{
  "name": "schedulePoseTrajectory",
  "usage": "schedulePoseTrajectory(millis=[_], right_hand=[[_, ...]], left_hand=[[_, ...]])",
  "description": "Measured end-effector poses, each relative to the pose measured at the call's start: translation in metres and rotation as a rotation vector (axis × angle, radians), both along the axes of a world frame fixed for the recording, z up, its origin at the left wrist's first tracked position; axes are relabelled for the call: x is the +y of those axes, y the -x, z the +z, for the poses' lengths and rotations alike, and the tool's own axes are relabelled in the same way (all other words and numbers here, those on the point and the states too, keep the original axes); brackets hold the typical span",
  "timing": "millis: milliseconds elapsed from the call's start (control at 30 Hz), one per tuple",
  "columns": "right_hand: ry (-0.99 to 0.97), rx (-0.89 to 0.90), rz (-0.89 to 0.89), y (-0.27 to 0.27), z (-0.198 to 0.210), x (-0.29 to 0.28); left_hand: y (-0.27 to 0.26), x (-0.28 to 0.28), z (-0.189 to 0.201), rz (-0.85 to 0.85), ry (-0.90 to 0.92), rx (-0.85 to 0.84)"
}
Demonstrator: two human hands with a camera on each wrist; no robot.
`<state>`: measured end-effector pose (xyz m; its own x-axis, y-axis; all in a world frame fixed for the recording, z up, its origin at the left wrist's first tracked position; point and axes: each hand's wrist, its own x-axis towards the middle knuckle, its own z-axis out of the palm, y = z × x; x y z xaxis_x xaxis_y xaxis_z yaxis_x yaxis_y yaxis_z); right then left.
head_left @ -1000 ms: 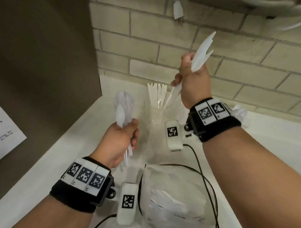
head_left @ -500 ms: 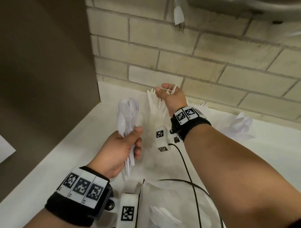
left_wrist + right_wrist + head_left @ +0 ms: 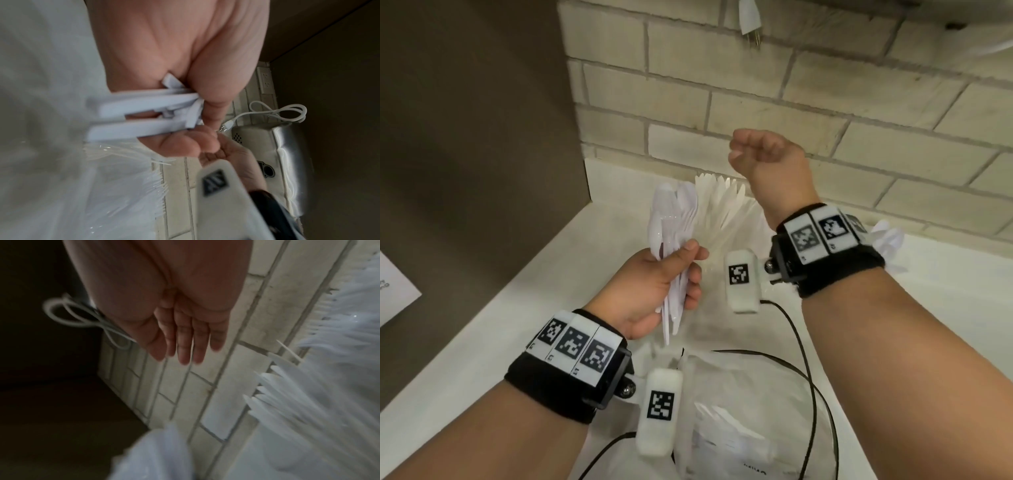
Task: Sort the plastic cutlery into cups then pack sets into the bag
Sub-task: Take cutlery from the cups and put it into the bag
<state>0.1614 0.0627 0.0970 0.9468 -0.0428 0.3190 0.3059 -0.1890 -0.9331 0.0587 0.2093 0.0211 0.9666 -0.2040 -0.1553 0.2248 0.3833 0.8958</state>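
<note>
My left hand (image 3: 664, 274) grips a bunch of white plastic spoons (image 3: 671, 219) upright by their handles (image 3: 144, 104) over the white counter. Just behind them several white knives (image 3: 722, 209) fan out, blades up, from a clear cup that is hard to make out. My right hand (image 3: 763, 154) hovers above and right of the knives, its fingers (image 3: 185, 337) loosely curled and holding nothing. White forks (image 3: 887, 236) stand farther right, partly hidden by my right wrist. A clear plastic bag (image 3: 739, 428) with white cutlery inside lies at the near edge.
A pale brick wall (image 3: 825, 102) closes the back and a brown panel (image 3: 476, 137) the left. A white plug (image 3: 748, 20) hangs above. Black cables (image 3: 808, 342) run from the wrist cameras across the bag. A sheet of paper (image 3: 393, 291) shows at far left.
My right hand brought its knives down into the cup, let them go and rose empty. The left hand kept hold of the spoons and moved little.
</note>
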Motion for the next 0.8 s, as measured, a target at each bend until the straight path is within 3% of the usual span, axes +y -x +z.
schedulePoseTrajectory(millis=[100, 200, 267, 433, 800], right_hand=[[0.072, 0.104, 0.096, 0.042, 0.008, -0.007], [0.214, 0.291, 0.207, 0.07, -0.002, -0.011], [0.206, 0.318, 0.239, 0.08, -0.013, -0.011], [0.097, 0.321, 0.115, 0.087, -0.025, -0.014], [0.097, 0.319, 0.011, 0.095, -0.03, -0.019]], left_hand=[[0.0, -0.003, 0.003, -0.078, 0.105, 0.013], [0.0, -0.007, 0.003, -0.14, 0.171, 0.011], [-0.001, -0.011, 0.004, -0.193, 0.188, 0.01], [0.001, -0.022, 0.003, -0.251, 0.194, -0.008], [0.002, -0.035, 0.004, -0.219, 0.159, -0.02]])
